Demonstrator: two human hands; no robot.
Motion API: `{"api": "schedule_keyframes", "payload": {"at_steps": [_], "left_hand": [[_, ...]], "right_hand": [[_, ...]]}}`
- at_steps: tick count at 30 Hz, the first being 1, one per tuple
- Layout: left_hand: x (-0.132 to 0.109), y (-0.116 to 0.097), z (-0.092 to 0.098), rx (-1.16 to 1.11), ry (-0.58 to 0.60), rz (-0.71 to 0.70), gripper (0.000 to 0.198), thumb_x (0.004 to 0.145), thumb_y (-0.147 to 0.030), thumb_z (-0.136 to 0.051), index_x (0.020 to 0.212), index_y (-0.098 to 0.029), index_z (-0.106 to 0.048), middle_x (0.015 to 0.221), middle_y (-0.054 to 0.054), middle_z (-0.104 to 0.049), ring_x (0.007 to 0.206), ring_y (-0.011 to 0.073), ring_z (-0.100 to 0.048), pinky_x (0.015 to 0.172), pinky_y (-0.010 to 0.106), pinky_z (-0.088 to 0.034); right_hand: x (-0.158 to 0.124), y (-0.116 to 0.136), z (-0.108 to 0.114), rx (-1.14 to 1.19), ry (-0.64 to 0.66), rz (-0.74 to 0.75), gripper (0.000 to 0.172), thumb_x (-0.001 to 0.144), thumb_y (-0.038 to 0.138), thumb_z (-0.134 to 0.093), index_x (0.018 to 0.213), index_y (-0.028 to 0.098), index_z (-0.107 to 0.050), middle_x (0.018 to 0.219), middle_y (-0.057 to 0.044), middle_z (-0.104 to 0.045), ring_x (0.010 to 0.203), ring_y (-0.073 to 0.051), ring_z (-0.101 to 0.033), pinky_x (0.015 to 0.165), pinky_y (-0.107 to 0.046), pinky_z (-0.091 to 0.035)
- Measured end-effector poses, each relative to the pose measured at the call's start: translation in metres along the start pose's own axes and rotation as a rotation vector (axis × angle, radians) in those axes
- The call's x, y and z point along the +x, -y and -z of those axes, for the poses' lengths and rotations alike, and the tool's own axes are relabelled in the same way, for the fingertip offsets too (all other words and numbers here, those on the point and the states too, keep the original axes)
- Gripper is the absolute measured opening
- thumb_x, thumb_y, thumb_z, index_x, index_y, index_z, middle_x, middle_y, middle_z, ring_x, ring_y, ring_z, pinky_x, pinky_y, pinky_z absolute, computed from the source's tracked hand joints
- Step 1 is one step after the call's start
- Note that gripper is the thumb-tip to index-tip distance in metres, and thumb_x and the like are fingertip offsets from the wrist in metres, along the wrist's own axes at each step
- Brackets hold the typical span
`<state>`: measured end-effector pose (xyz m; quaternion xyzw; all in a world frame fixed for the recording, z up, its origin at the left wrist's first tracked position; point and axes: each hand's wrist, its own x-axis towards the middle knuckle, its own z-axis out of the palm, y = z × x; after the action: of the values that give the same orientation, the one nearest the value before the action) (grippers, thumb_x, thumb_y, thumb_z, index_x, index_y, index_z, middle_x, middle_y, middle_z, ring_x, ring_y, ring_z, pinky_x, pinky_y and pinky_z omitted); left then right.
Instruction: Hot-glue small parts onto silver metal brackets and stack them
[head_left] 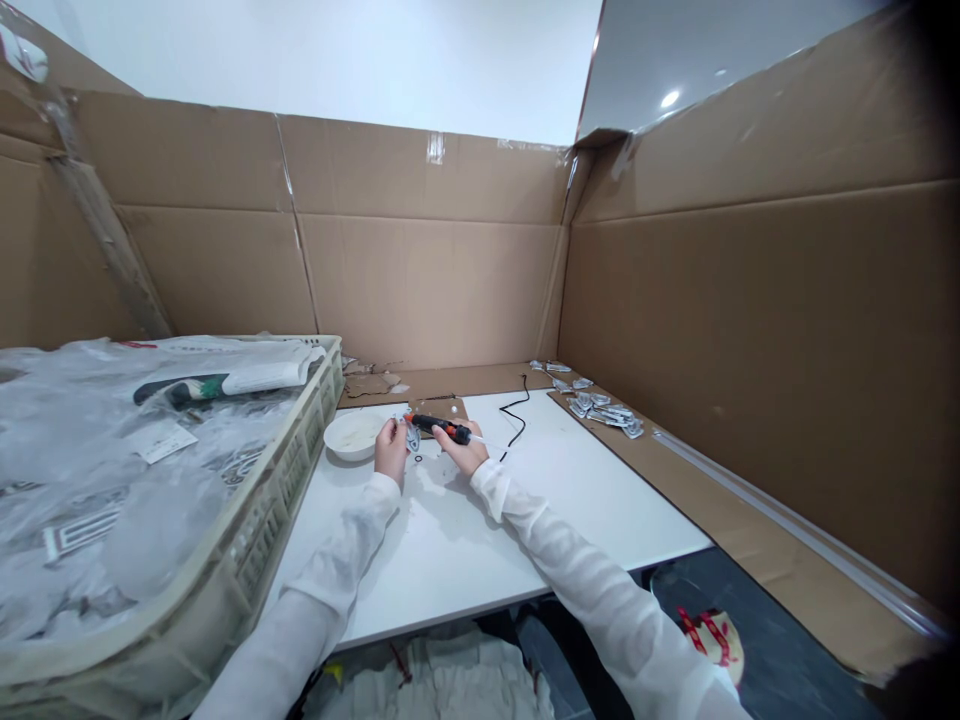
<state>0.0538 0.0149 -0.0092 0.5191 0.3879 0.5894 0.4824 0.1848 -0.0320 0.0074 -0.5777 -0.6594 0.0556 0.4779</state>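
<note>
My right hand is closed around a black hot glue gun with an orange tip, which points left. A clear glue stick sticks out of its back end. In my left hand, pinched fingers hold a small silver-grey piece, right by the gun's nozzle; its exact kind is too small to make out. A white bowl stands just left of my left hand. On the white table near my hands lies a small dark ring.
A large pale plastic crate, full of clear plastic bags, stands at the left. Several silver pieces lie on cardboard at the right. A black cord crosses the table. Cardboard walls enclose the back and right side.
</note>
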Motion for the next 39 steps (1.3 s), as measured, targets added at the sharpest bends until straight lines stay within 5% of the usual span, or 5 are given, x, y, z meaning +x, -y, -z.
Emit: {"api": "schedule_keyframes", "payload": {"at_steps": [16,23,27,33,39], "left_hand": [[-0.002,-0.004,-0.001,0.008,-0.020,0.001,0.028,0.066,-0.044,-0.055,0.065,-0.017,-0.047,0.052,-0.005,-0.042,0.044,0.0064,-0.038,0.039,0.016,-0.029],[0.001,0.000,0.000,-0.030,0.033,-0.058,0.023,0.069,-0.040,-0.052,0.065,-0.018,-0.045,0.050,-0.006,-0.042,0.039,0.0060,-0.036,0.038,0.018,-0.030],[0.002,0.001,0.000,-0.071,0.052,-0.019,0.023,0.067,-0.038,-0.054,0.068,-0.016,-0.048,0.057,-0.003,-0.049,0.044,0.0076,-0.042,0.039,0.019,-0.033],[0.003,-0.002,0.000,-0.202,0.022,0.066,0.031,0.059,-0.042,-0.061,0.071,-0.015,-0.051,0.064,0.001,-0.055,0.055,0.0108,-0.051,0.047,0.021,-0.042],[0.000,-0.011,-0.002,-0.227,0.027,0.124,0.040,0.051,-0.046,-0.066,0.072,-0.014,-0.053,0.067,0.001,-0.056,0.056,0.0101,-0.051,0.052,0.022,-0.044]], "right_hand": [[-0.001,0.002,0.002,0.075,-0.008,-0.085,0.038,0.074,0.046,-0.050,0.046,0.021,-0.048,0.043,-0.001,-0.052,0.048,-0.015,-0.050,0.052,-0.026,-0.037],[0.001,-0.001,-0.005,-0.117,-0.075,-0.037,0.035,0.076,0.047,-0.048,0.055,0.020,-0.054,0.059,-0.004,-0.059,0.060,-0.018,-0.055,0.060,-0.027,-0.037],[0.003,-0.005,-0.010,0.042,-0.172,-0.173,0.031,0.075,0.049,-0.048,0.067,0.019,-0.055,0.064,-0.002,-0.059,0.060,-0.016,-0.054,0.058,-0.025,-0.039],[0.006,-0.010,-0.016,0.696,0.218,-0.464,0.024,0.070,0.037,-0.052,0.064,0.015,-0.059,0.054,0.000,-0.055,0.048,-0.010,-0.049,0.050,-0.022,-0.041],[0.005,0.001,-0.017,0.841,0.278,-0.411,0.011,0.066,0.022,-0.059,0.059,0.015,-0.054,0.049,0.002,-0.055,0.048,-0.009,-0.051,0.052,-0.020,-0.043]]}}
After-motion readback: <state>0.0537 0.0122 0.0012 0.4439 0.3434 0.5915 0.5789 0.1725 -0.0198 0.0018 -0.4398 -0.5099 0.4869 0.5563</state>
